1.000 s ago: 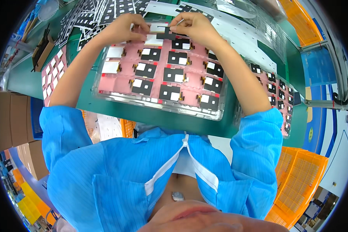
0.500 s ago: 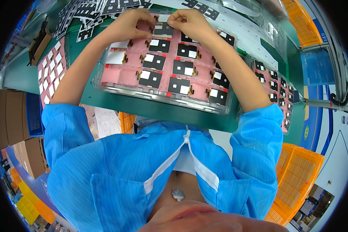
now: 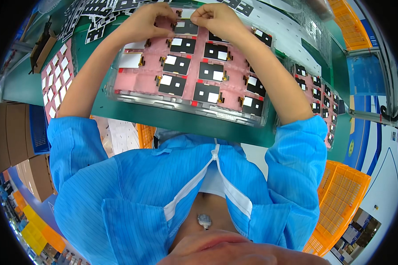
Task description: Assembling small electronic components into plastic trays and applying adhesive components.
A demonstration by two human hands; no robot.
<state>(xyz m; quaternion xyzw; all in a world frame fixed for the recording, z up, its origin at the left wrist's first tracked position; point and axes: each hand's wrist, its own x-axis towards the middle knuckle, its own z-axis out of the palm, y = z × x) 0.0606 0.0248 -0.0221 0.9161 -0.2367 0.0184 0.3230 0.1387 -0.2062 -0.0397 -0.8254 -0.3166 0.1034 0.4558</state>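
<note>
Closely, hands (image 3: 147, 23) (image 3: 220, 20) flanking a dark panel (image 3: 185, 28), pink tray (image 3: 139, 82) beneath.

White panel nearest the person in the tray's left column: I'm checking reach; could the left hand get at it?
Probably yes: nothing covers the white panel, and the left hand, at the far side of the tray, would likely just need to draw back.

A green workbench (image 3: 163, 117), pink parts tray (image 3: 139, 82), cardboard boxes (image 3: 13, 132) and orange crates (image 3: 342, 194) mark an assembly workshop.
</note>
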